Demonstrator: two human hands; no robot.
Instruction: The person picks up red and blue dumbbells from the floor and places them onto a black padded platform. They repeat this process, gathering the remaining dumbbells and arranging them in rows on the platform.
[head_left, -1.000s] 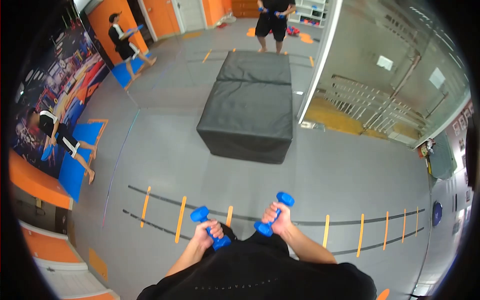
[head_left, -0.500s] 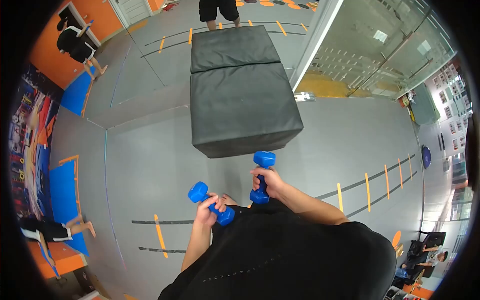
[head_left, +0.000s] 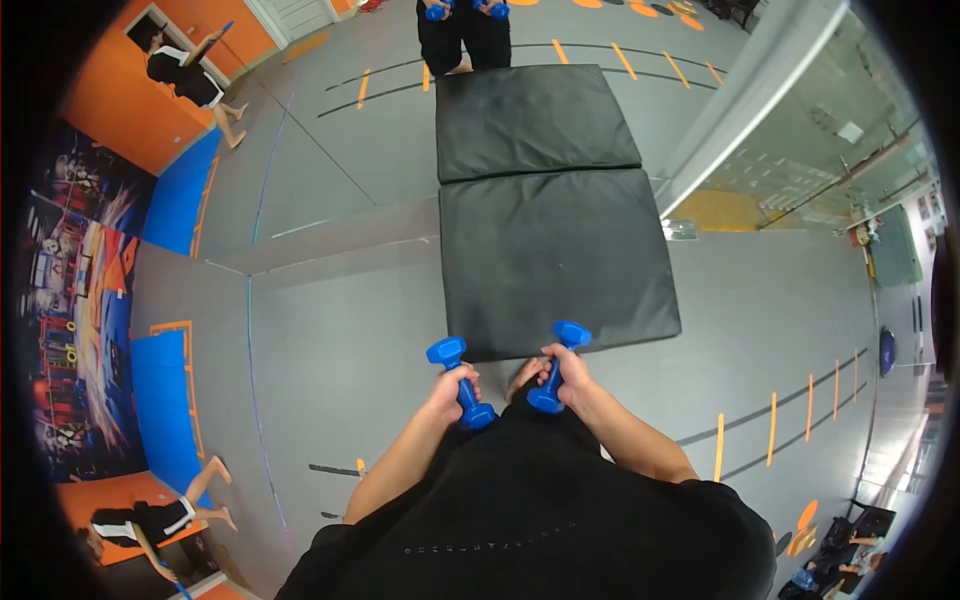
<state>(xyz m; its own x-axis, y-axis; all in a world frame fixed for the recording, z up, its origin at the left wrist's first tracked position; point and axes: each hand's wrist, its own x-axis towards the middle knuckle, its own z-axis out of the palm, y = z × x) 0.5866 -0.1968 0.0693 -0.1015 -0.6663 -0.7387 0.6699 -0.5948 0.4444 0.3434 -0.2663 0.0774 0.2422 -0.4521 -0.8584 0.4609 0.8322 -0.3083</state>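
Observation:
My left hand (head_left: 455,388) is wrapped round the handle of a blue dumbbell (head_left: 447,350), held in front of my body at waist height. A second blue dumbbell (head_left: 571,334) is gripped in my right hand (head_left: 568,372), a little farther right. Both dumbbells tilt, with their upper heads pointing forward. Just ahead of them lies the near edge of a black padded box (head_left: 560,260). Part of one bare foot (head_left: 522,378) shows between my hands, close to the box. My other foot is hidden.
A wall mirror (head_left: 340,215) behind the box reflects it, my legs and the dumbbells. At left, a person (head_left: 150,525) in black holds something blue near a blue mat (head_left: 165,390). Orange and black tape strips (head_left: 772,430) mark the floor; people sit at lower right.
The box appears lower and nearer, and the view has shifted. My left dumbbell has turned more upright and moved forward. Reflected dumbbells have come into view. The person at left has stepped.

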